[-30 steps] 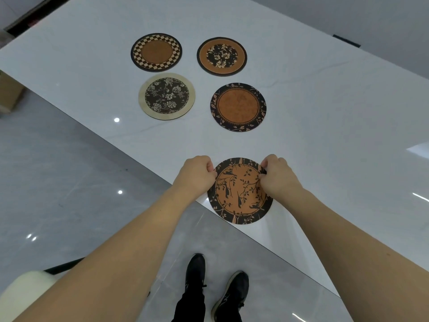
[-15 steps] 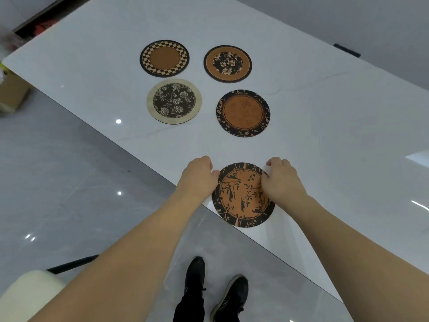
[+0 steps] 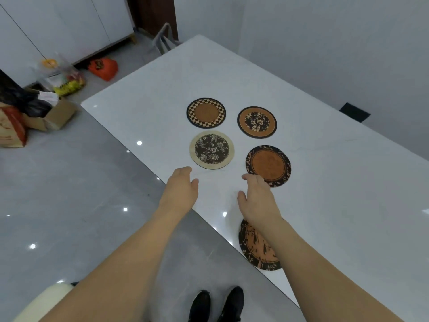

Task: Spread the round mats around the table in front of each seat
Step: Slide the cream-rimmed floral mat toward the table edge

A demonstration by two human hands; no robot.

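- Mats: five round ones lie flat on the white tabletop [image 3: 325,205]. A bird-and-branch mat [image 3: 256,249] sits at the near long edge, its rim slightly overhanging, partly hidden under the right forearm.
- Four others are clustered well inside the near edge, toward the left end: checker-rimmed mat [image 3: 206,112], orange mat with a dark floral centre [image 3: 257,122], cream-rimmed floral mat [image 3: 212,149], dark leaf-rimmed mat [image 3: 268,165]. None overlap.
- Left hand [image 3: 180,191] is empty, fingers loosely spread, just short of the cream-rimmed mat and not touching it.
- Right hand [image 3: 256,201] is also empty and loosely spread; its fingertips overlap the near rim of the leaf-rimmed mat, contact uncertain.
- Judgement: one place set, the next pick-up pending. Advise pinching one mat at its rim, lifting it clear of its neighbours rather than dragging, and setting it fully on the tabletop, square to a seat.
- Containers: a cardboard box [image 3: 50,116] on the floor beyond the table's left end holds dark bags; contents unclear.
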